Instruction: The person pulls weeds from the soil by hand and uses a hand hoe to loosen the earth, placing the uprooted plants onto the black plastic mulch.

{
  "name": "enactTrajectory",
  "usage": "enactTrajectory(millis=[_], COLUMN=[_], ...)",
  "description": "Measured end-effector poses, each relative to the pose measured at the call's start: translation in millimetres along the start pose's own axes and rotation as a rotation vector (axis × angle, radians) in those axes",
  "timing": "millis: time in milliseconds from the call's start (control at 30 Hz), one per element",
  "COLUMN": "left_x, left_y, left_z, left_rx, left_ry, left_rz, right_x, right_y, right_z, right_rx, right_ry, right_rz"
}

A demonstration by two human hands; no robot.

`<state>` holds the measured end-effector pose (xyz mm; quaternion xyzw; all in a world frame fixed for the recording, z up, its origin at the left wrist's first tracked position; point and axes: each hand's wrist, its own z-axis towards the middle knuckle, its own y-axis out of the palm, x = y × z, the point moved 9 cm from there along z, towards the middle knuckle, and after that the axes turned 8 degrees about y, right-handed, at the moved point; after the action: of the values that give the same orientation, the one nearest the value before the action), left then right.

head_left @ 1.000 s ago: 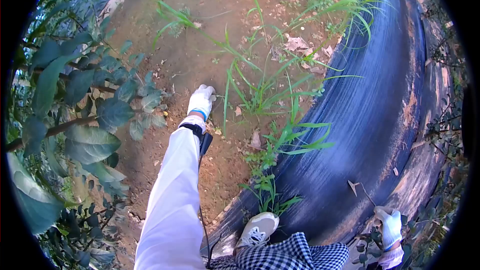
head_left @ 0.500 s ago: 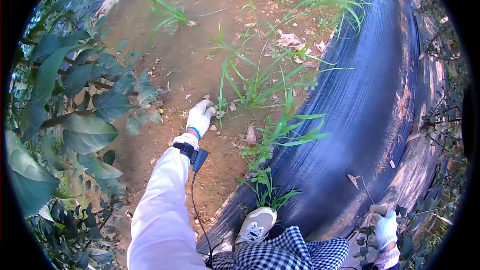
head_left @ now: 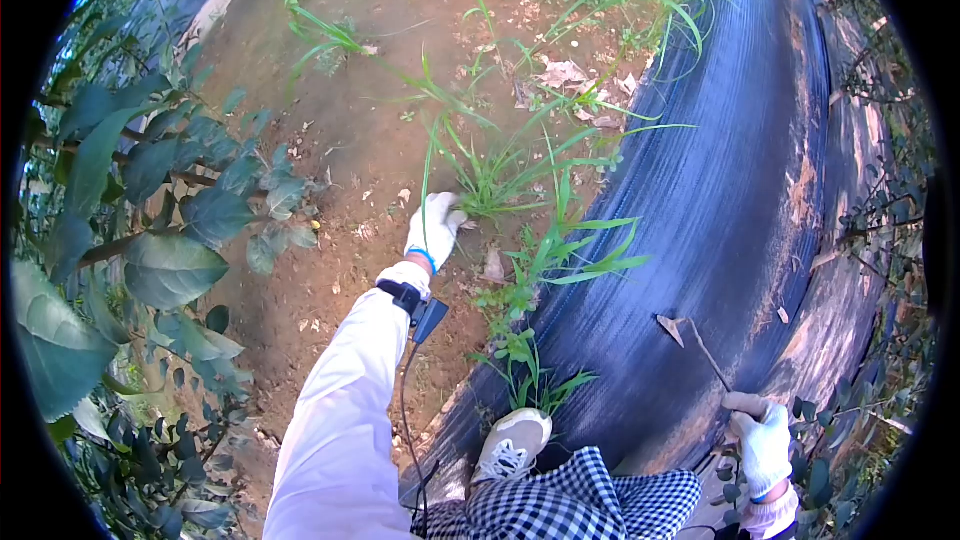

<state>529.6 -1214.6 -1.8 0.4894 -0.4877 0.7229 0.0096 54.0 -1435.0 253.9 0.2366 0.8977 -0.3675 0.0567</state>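
Observation:
My left hand (head_left: 434, 228), in a white glove with a blue cuff, reaches down to the soil at the left base of a grass clump (head_left: 500, 180). Its fingers curl against the lowest blades; a firm grip cannot be made out. A black device with a cable (head_left: 428, 316) is strapped on that wrist over a white sleeve. My right hand (head_left: 765, 447), also gloved, is at the lower right, closed on the wooden handle of a small hoe-like tool (head_left: 700, 350). The tool's blade rests over the black ground sheet (head_left: 740, 190).
Bare brown soil with dry leaves (head_left: 560, 72) lies ahead. More grass and weeds (head_left: 530, 380) grow along the sheet's edge by my white shoe (head_left: 512, 450). A leafy branch (head_left: 170, 240) fills the left side, and shrubs border the right.
My left hand moved right across the soil, from open ground to the base of the grass clump. My right hand with the tool rose slightly and shifted left.

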Motion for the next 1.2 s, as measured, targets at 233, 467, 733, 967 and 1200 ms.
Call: enactTrajectory(millis=[233, 467, 733, 967, 1200], left_x=[13, 2, -16, 19, 4], left_y=[45, 10, 39, 35, 51], left_z=[13, 29, 33, 27, 33], left_rx=[-0.088, 0.029, -0.019, -0.186, 0.010], left_ry=[0.212, 0.020, -0.369, 0.161, -0.002], left_rz=[0.233, 0.157, -0.572, 0.300, -0.174], right_x=[1, 9, 0, 3, 4], right_y=[0, -3, 1, 0, -1], right_z=[0, 3, -3, 2, 4], right_rx=[-0.035, 0.011, -0.001, -0.029, -0.043], right_ry=[-0.018, 0.012, -0.017, 0.011, -0.029], right_rz=[0.058, 0.081, 0.062, 0.105, 0.087])
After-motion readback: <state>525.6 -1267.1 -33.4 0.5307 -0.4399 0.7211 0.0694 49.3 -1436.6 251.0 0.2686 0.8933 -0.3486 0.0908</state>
